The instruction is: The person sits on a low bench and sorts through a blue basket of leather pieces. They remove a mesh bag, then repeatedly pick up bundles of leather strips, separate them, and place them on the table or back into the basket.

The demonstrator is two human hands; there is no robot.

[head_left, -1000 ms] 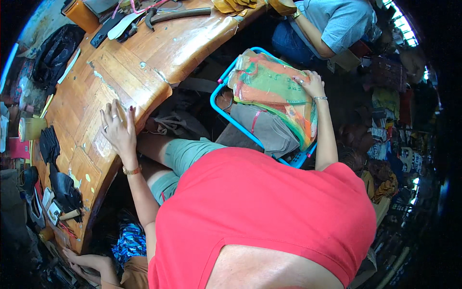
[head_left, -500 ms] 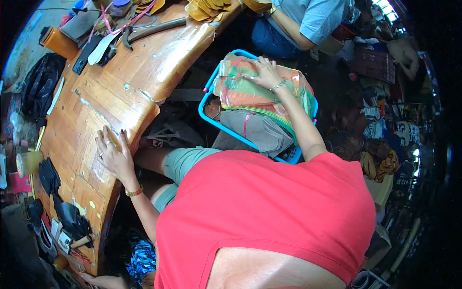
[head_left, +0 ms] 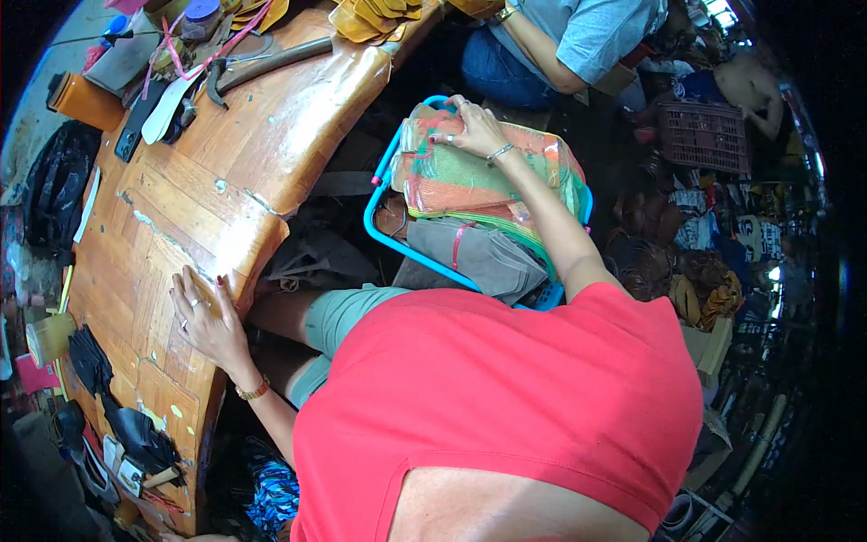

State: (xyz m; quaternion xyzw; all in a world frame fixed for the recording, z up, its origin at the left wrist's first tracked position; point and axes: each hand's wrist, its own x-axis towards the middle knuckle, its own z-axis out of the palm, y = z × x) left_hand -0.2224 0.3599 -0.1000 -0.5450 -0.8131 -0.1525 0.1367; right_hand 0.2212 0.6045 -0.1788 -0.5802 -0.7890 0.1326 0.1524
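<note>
My left hand lies on the wooden table near its edge, palm down with fingers spread, holding nothing. To the right, a blue-rimmed basket stands low beside the table. In it lies a folded orange-and-green mesh bag, with a stack of grey flat pieces tied by a pink strip next to it. My right hand rests on the far part of the mesh bag, its fingers apart and reaching toward the basket's far rim.
A hammer, an orange bottle and yellow cut pieces sit on the table's far part. Black pieces and small tools lie at its near left. A co-worker in a blue shirt sits beyond the basket.
My right hand has slid farther and to the left over the mesh bag, toward the far rim. My left hand stays on the table. The whole view has shifted slightly.
</note>
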